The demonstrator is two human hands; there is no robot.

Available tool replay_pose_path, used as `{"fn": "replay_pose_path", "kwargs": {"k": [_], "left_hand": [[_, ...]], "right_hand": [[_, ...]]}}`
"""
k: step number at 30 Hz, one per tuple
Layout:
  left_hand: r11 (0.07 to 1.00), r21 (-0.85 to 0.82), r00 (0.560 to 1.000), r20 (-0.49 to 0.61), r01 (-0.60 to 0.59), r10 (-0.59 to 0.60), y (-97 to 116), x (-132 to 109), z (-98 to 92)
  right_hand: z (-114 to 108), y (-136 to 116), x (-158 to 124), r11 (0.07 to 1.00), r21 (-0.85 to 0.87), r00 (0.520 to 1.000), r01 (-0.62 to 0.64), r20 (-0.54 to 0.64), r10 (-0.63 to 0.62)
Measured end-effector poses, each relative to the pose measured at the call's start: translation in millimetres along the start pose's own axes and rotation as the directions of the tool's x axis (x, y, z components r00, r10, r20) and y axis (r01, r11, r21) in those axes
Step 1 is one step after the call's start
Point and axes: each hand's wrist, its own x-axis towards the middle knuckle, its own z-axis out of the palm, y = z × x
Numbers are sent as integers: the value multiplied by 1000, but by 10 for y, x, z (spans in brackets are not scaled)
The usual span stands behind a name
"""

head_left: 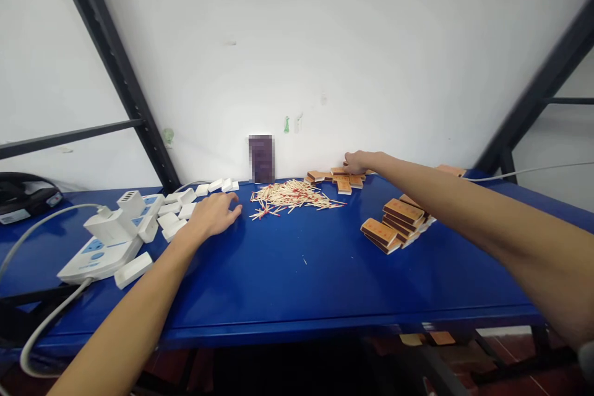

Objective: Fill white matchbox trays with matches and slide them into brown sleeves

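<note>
My left hand (pixel 214 215) rests on the blue table, fingers apart and holding nothing, beside several white matchbox trays (pixel 187 196). To its right lies a loose pile of red-tipped matches (pixel 297 195). Far back by the wall, my right hand (pixel 356 162) reaches into a group of orange-brown matchboxes (pixel 343 187). Its fingers are curled at a matchbox there, largely hidden by the hand. Below my right forearm, more matchboxes (pixel 403 211) are stacked in leaning rows.
A white power strip (pixel 99 260) with plugs and cables stands at the left. A pixelated dark panel (pixel 262 159) leans on the wall. Black metal posts (pixel 114 62) rise on both sides. A black object (pixel 28 198) lies far left. The table's front edge (pixel 288 329) runs across below.
</note>
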Motion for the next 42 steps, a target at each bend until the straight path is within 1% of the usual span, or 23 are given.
{"fn": "replay_pose_path", "kwargs": {"k": [2, 3, 4, 5, 6, 7, 8, 9, 10, 12, 13, 15, 16, 18, 19, 22, 24, 26, 29, 31, 34, 38, 42], "left_hand": [[1000, -16, 999, -39, -27, 26, 24, 0, -25], [999, -24, 996, -88, -38, 35, 55, -4, -47], [998, -31, 986, -163, -47, 41, 106, -10, -76], [998, -32, 962, -267, -59, 49, 180, -22, -111], [996, -60, 920, -392, -61, 33, 281, -40, -148], [991, -105, 882, -470, -86, 27, 409, -63, -182], [979, -149, 869, -493, -139, 49, 564, -92, -209], [963, -188, 877, -473, -194, 85, 741, -125, -224], [943, -226, 898, -420, -242, 130, 934, -159, -223], [892, -311, 932, -263, -328, 250, 1338, -215, -178], [869, -359, 938, -189, -341, 290, 1532, -231, -139], [833, -433, 938, -122, -344, 324, 1873, -231, -50], [821, -456, 936, -102, -344, 336, 2015, -217, -7], [807, -466, 925, -77, -363, 371, 2236, -171, 65], [815, -460, 930, -72, -353, 362, 2318, -145, 95], [844, -449, 949, -33, -293, 312, 2478, -86, 171], [854, -452, 960, -17, -258, 281, 2537, -74, 213], [856, -448, 961, -23, -257, 276, 2577, -86, 243], [862, -412, 954, -74, -294, 290, 2628, -130, 260], [870, -388, 952, -102, -304, 287, 2667, -155, 258], [874, -387, 956, -105, -294, 275, 2734, -153, 256], [871, -421, 967, -78, -251, 242, 2811, -78, 264], [877, -396, 960, -56, -273, 274, 2850, -5, 245]], "right_hand": [[37, -15, 52, 999, 16, 1000, -30, -5, 30], [29, -11, 64, 999, 24, 999, -42, -11, 42], [5, 2, 69, 998, 31, 998, -52, -18, 53], [-31, 25, 65, 998, 39, 998, -59, -29, 60], [-75, 58, 48, 997, 46, 997, -61, -44, 63], [-122, 97, 15, 997, 53, 996, -57, -62, 60], [-169, 139, -41, 997, 60, 995, -38, -90, 43], [-209, 180, -123, 998, 65, 994, -8, -112, 15], [-240, 216, -235, 996, 72, 989, 46, -143, -36], [-257, 263, -548, 969, 86, 941, 231, -274, -199], [-241, 273, -738, 948, 102, 917, 302, -303, -260], [-164, 274, -1142, 886, 151, 864, 438, -344, -368], [-110, 273, -1333, 860, 188, 849, 475, -357, -391], [14, 287, -1646, 837, 232, 842, 495, -367, -396], [79, 304, -1756, 836, 229, 842, 498, -356, -404], [281, 390, -1904, 860, 220, 861, 461, -344, -373], [420, 447, -1891, 865, 192, 840, 464, -406, -360], [552, 483, -1834, 856, 151, 784, 495, -502, -365], [708, 487, -1724, 843, 91, 679, 530, -641, -357], [771, 466, -1666, 850, 77, 641, 522, -693, -331], [811, 425, -1623, 864, 57, 614, 500, -727, -308], [819, 395, -1604, 874, 34, 588, 484, -753, -297], [823, 406, -1569, 881, 42, 586, 472, -762, -277]]}}
